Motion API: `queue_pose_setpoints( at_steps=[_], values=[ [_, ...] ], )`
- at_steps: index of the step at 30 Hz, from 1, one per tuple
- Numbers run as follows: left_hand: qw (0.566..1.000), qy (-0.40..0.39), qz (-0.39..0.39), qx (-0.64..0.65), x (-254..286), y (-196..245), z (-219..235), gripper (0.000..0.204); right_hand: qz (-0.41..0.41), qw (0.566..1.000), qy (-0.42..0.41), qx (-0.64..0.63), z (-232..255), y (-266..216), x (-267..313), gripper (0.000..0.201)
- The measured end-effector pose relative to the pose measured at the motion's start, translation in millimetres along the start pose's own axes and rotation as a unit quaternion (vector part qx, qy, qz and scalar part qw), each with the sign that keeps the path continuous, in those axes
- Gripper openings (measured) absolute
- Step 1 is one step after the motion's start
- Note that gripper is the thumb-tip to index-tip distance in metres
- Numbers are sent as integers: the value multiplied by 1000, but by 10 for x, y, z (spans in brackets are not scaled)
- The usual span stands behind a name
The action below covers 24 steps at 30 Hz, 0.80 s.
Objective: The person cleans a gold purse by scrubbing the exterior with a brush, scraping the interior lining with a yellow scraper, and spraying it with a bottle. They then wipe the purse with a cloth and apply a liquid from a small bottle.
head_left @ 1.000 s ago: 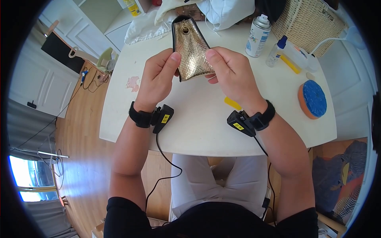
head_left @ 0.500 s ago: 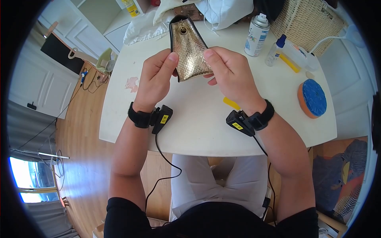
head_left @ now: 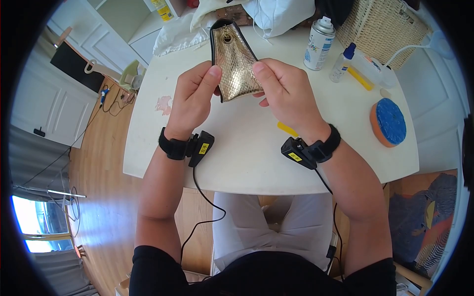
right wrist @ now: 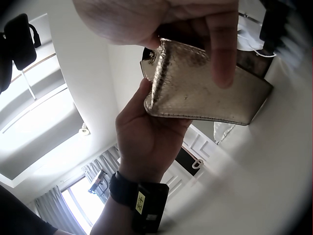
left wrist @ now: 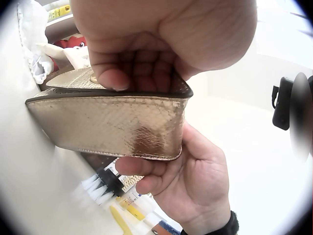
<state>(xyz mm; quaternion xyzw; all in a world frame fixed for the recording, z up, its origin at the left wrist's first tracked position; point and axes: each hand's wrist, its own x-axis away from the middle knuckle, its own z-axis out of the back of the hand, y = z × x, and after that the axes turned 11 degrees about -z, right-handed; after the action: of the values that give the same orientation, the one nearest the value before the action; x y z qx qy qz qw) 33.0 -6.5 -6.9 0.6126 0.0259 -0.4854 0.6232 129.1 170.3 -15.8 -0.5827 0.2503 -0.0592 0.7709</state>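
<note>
A small gold handbag [head_left: 236,69] with a scaly metallic texture and dark edging is held above the table between both hands. A round metal fitting shows near its far end in the head view. My left hand [head_left: 193,96] grips its left edge, thumb on the upper face. The right hand [head_left: 287,91] pinches the opposite side, with the thumb on top and fingers below. Seen from the left wrist, the gold side panel [left wrist: 93,122] carries a brownish worn patch near one corner. In the right wrist view, a finger of the right hand lies along the panel.
On the white table [head_left: 237,167], a spray can [head_left: 320,44] and a small blue-capped bottle [head_left: 342,64] stand at the back right. Nearer are a round blue-and-orange sponge [head_left: 389,122] and a yellow object [head_left: 288,129] beside the right wrist. White cloth bags [head_left: 281,17] and a woven basket [head_left: 380,29] stand behind.
The head view has shifted very slightly. The handbag appears a little further left, and both hands keep the same grip on it.
</note>
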Motion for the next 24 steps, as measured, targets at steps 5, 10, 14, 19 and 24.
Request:
queue_pose_setpoints(
  at_steps=[5, 10, 14, 19, 24],
  values=[
    [1000, 5, 4, 7, -1, 20, -12, 37, 8, 1000, 2, 6, -2, 8, 0, 36],
    [1000, 3, 1, 2, -3, 14, -7, 37, 21, 1000, 2, 14, 1, 9, 0, 35],
    [1000, 3, 1, 3, 0, 8, -6, 37, 23, 999, 0, 23, 5, -1, 3, 35],
    [1000, 14, 8, 20, 4, 0, -20, 36, 30, 999, 1, 43, 11, -16, 9, 33],
    [1000, 14, 8, 18, -3, 21, -15, 35, 28, 999, -6, 46, 24, -26, 11, 31]
  ],
)
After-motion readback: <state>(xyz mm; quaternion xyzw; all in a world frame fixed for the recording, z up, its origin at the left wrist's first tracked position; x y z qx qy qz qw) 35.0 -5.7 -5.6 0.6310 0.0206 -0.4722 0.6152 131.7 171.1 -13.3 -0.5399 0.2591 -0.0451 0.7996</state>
